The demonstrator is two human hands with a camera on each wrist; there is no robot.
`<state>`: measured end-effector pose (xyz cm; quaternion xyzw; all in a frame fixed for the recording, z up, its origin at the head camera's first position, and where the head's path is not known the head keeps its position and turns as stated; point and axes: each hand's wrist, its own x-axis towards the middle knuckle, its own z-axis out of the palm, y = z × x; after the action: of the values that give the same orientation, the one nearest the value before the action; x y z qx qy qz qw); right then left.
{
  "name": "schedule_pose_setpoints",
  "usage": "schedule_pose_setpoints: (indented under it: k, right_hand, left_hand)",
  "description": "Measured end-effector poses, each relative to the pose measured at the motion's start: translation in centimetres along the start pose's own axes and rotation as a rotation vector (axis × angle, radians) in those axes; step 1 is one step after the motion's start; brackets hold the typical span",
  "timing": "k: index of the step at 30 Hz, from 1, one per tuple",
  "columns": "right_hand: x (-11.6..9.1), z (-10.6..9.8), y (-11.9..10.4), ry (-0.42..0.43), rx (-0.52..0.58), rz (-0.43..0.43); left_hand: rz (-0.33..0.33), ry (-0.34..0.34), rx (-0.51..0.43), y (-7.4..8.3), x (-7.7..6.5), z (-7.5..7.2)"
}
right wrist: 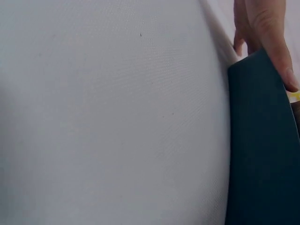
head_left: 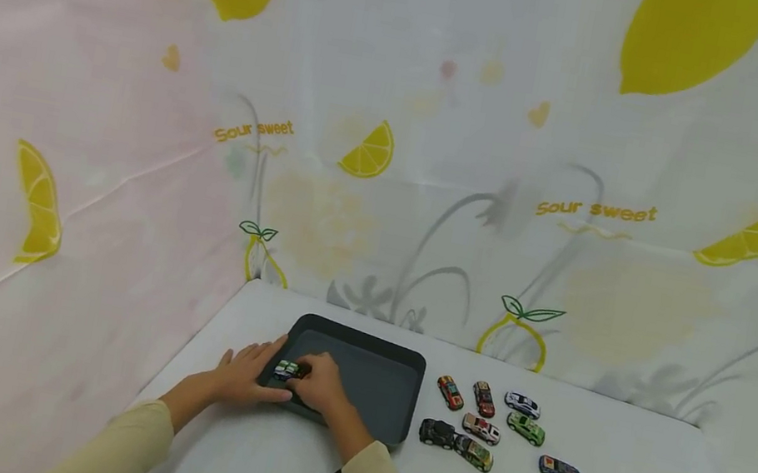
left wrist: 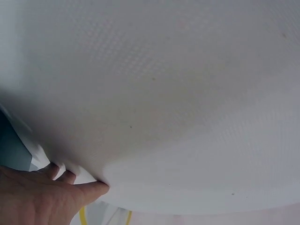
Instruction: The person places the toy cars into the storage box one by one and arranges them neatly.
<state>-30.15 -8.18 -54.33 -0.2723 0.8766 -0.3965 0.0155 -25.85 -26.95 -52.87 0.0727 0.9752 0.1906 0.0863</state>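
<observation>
A dark grey tray (head_left: 361,339) stands on the white table. My left hand (head_left: 243,377) lies along its left side, fingers extended and thumb by the near rim. In the left wrist view the left hand's fingers (left wrist: 89,188) are spread against the white cloth beside the tray. Inside the tray's left part, my right hand (head_left: 323,387) pinches a small dark toy car (head_left: 303,371), mostly hidden by the fingers. Right beside it, a white-and-green toy car (head_left: 285,370) sits in the tray. The right wrist view shows the tray's outer wall (right wrist: 260,150) with the left thumb over the rim.
Right of the tray lie several toy cars, among them a red one (head_left: 450,393), a green one (head_left: 526,428), a black one (head_left: 438,433) and a dark blue one (head_left: 560,471). A lemon-print cloth (head_left: 427,220) rises behind the table and at its left.
</observation>
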Motion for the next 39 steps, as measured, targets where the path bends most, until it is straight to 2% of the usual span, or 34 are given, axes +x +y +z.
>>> schedule_pose_setpoints:
  k: [2, 9, 12, 18, 28, 39]
  right_hand:
    - [-0.1, -0.1, 0.2, 0.010, 0.030, 0.004]
    - [-0.2, 0.1, 0.7, -0.008, 0.218, 0.107]
    - [0.0, -0.1, 0.7, -0.005, 0.254, 0.121]
    - [0.2, -0.6, 0.7, -0.003, 0.251, 0.138]
    - [-0.1, 0.0, 0.4, -0.037, 0.270, 0.171]
    - [0.0, -0.2, 0.5, -0.042, 0.284, 0.177]
  left_hand:
    - [0.004, -0.004, -0.003, 0.2, 0.1, -0.2]
    - [-0.005, -0.014, 0.008, 0.2, 0.2, -0.2]
    - [-0.009, -0.016, 0.004, 0.3, 0.6, -0.3]
    - [-0.018, -0.032, 0.020, 0.5, 1.0, -0.5]
    - [-0.021, -0.038, 0.014, 0.4, 0.1, -0.6]
    - [-0.008, -0.031, 0.010, 0.7, 0.1, -0.7]
